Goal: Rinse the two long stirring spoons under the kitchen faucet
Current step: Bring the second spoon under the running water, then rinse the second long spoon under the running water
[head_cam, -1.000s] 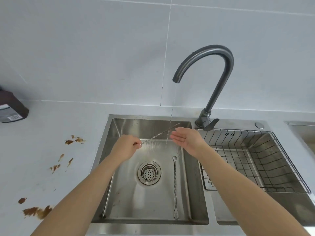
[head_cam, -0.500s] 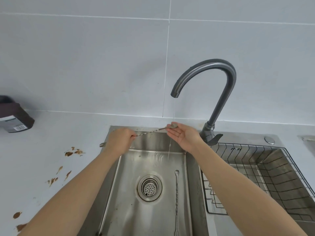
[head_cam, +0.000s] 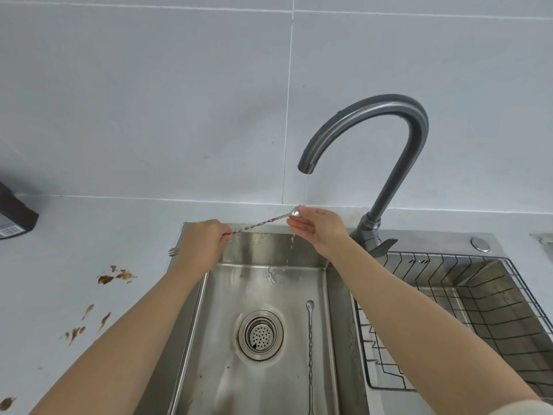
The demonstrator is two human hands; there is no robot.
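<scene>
My left hand point(head_cam: 205, 239) grips the twisted handle of a long steel stirring spoon point(head_cam: 263, 222), whose fork end pokes out behind the fist. Its bowl sits under the thin stream from the grey gooseneck faucet point(head_cam: 398, 163). My right hand point(head_cam: 320, 227) touches the spoon bowl with thumb and fingertips, fingers mostly straight. A second long stirring spoon point(head_cam: 310, 348) lies flat on the floor of the left sink basin point(head_cam: 269, 289), right of the drain point(head_cam: 260, 334).
A black wire rack point(head_cam: 466, 301) fills the right basin. Brown spill stains point(head_cam: 115, 275) mark the counter at left. A dark box point(head_cam: 13, 217) stands at the far left edge. White tiled wall behind.
Both hands lifted the spoon closer to the spout and its bowl came under the stream. The view tilted up, so the sink sits lower in frame.
</scene>
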